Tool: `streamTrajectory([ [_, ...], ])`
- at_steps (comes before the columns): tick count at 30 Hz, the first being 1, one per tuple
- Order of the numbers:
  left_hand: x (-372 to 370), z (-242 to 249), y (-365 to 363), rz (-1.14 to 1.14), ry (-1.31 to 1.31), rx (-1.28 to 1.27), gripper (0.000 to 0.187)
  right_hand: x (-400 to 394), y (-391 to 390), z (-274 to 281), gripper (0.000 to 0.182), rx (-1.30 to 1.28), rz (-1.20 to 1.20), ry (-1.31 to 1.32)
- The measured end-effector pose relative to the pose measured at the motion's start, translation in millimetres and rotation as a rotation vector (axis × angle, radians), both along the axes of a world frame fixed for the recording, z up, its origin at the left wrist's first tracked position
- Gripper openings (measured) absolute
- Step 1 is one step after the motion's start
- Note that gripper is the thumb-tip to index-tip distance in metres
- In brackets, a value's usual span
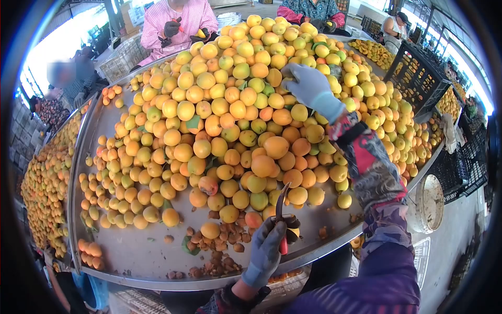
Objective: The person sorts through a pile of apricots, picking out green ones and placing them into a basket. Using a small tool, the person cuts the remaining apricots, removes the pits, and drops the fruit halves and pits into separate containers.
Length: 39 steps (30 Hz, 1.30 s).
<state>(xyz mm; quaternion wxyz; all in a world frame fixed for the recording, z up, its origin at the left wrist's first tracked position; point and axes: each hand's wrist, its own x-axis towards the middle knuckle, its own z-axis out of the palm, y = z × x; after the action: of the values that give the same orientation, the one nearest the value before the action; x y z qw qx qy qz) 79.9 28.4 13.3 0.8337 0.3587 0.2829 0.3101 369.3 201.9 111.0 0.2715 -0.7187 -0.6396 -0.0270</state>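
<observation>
A heap of apricots (238, 110), yellow to orange, covers most of a metal table. My left hand (263, 254), in a grey glove with dark fingertips, is closed around a curved knife (281, 205) with a red handle. The blade points up and away from me, beside the apricots at the heap's near edge. Farther off, my right hand (308, 86), in a grey glove, rests palm down on the upper right of the heap. Its fingers look apart and touch apricots; whatever lies under the palm is hidden.
Brown pits (225, 238) and scraps lie along the near side of the metal table (136, 256). Black crates (418, 76) stand at the right, above a white bucket (429, 204). Across the table, a person in a pink checked shirt (175, 26) works. Another fruit-covered table (49, 183) stands left.
</observation>
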Motion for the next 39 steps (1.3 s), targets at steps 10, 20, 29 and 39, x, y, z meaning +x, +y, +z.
streamTrajectory([
  [10, 1.0, -1.9, -1.4, 0.029, -0.053, -0.072, 0.032, -13.1, 26.4, 5.3, 0.038, -0.144, -0.106, -0.283],
  [20, 2.8, -14.0, -0.2, 0.028, -0.117, -0.041, 0.034, -109.1, 12.0, -37.7, 0.039, 0.1, 0.201, -0.671],
  [29, 0.9, -10.1, -2.6, -0.025, -0.105, 0.066, 0.028, -117.7, -24.8, -43.0, 0.039, 0.126, 0.26, -0.438],
  [39, -44.7, 32.9, 5.3, -0.093, -0.08, 0.095, 0.03, -65.3, -8.4, -30.2, 0.039, -0.02, -0.118, -0.359],
])
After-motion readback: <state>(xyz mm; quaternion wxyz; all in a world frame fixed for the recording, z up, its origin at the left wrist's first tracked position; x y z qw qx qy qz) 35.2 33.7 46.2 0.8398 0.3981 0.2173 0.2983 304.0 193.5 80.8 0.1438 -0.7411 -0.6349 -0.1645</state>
